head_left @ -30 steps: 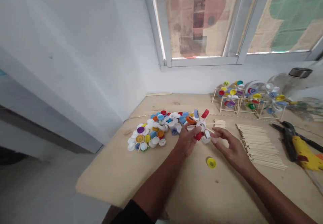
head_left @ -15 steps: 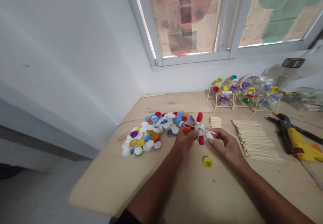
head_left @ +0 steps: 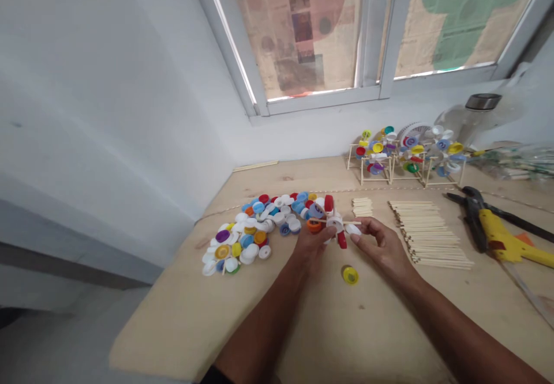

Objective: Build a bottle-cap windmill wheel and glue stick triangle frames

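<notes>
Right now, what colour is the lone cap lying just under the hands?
The lone cap is yellow, clearest in the head view.

Bare table (head_left: 311, 326) between cap pile (head_left: 255, 228) and sticks (head_left: 426, 234)

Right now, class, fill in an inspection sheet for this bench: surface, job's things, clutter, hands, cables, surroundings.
Surface: pale wooden table.
Job's things: cap wheel on a stick, between both hands; yellow cap lying near them.
Clutter: cap pile, sticks, glue gun, finished wheels.
Hands: left hand and right hand both grip the cap wheel.
Cables: dark lead, perhaps the glue gun's.
Surroundings: white wall, papered window, clear jar.
</notes>
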The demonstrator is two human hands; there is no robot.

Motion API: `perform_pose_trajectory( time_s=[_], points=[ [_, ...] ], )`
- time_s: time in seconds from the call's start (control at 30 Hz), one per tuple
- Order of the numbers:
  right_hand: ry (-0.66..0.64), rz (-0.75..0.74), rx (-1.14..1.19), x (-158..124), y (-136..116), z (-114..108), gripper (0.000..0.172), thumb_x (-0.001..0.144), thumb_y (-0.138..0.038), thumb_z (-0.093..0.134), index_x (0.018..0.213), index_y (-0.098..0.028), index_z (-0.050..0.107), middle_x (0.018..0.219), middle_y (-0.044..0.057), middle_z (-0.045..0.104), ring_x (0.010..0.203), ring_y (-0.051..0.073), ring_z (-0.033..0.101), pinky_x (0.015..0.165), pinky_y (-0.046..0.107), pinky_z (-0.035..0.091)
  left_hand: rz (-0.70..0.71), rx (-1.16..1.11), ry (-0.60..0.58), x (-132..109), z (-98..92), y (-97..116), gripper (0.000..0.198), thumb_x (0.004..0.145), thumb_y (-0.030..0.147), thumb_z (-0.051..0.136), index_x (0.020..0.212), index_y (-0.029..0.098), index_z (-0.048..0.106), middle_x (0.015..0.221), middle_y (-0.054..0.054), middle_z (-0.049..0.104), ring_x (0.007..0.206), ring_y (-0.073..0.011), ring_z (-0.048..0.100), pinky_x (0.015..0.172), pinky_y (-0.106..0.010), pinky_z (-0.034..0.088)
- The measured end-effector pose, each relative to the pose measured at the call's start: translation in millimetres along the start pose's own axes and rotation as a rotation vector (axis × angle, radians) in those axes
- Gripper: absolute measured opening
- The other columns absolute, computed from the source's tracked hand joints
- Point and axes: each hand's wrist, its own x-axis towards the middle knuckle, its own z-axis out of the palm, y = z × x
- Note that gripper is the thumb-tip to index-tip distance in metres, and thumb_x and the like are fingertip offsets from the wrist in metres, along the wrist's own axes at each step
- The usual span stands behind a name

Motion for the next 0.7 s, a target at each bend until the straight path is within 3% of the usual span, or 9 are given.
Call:
perform_pose_trajectory(
  time_s=[0.1,0.2,0.3,0.43,0.57,0.7],
  points=[
    [0.036,0.018,0.018,5,7,-4,0.04,0.073,-0.045,0.064,0.102,-0.018,0.063,0.094,0.006,0.067,0.089,0.021,0.06,0.08,0.034,0.046,0.022,0.012,0.05,2,-2.9,0,0.029,0.05,0.022,0.084,0.07,0.014,0.065,0.069,-0.001,0.064,0.066,-0.0119,0.058,0.067,-0.024,0.046],
    [0.184,-0.004,0.071,10,8,-12,0.037,0.074,-0.046,0.063,0.1,-0.02,0.064,0.096,0.006,0.068,0.092,0.021,0.061,0.086,0.036,0.044,0.044,0.008,0.087,5,-6.1,1,0.03,0.049,0.023,0.085,0.069,0.014,0.065,0.07,-0.001,0.065,0.068,-0.0129,0.06,0.067,-0.025,0.047],
    [0.325,-0.057,0.126,10,-5,-22,0.033,0.074,-0.046,0.062,0.094,-0.02,0.064,0.091,0.005,0.068,0.09,0.02,0.062,0.087,0.035,0.044,0.046,0.016,0.078,8,-6.2,1,0.03,0.048,0.022,0.085,0.071,0.015,0.066,0.071,-0.001,0.066,0.069,-0.0134,0.061,0.066,-0.024,0.048],
    [0.356,-0.065,0.143,-3,-35,-41,0.03,0.071,-0.044,0.066,0.091,-0.02,0.065,0.087,0.004,0.069,0.087,0.019,0.063,0.083,0.035,0.047,0.052,0.072,0.026,7,-4.4,-1,0.028,0.049,0.023,0.084,0.069,0.015,0.067,0.07,-0.001,0.066,0.069,-0.0143,0.061,0.069,-0.027,0.049],
    [0.44,-0.08,0.062,-22,-56,-71,0.031,0.068,-0.044,0.069,0.089,-0.021,0.066,0.091,0.004,0.069,0.09,0.019,0.062,0.083,0.033,0.047,0.062,0.171,0.046,7,-7.6,-5,0.026,0.05,0.024,0.083,0.067,0.013,0.068,0.068,-0.003,0.065,0.066,-0.0142,0.059,0.068,-0.027,0.047],
    [0.574,-0.007,-0.2,-41,-50,-125,0.034,0.065,-0.049,0.066,0.087,-0.023,0.068,0.096,0.006,0.069,0.091,0.021,0.06,0.083,0.035,0.044,0.061,0.22,0.045,7,-10.2,-7,0.027,0.052,0.027,0.082,0.069,0.012,0.067,0.068,-0.003,0.065,0.065,-0.0142,0.058,0.067,-0.027,0.047]
  ],
)
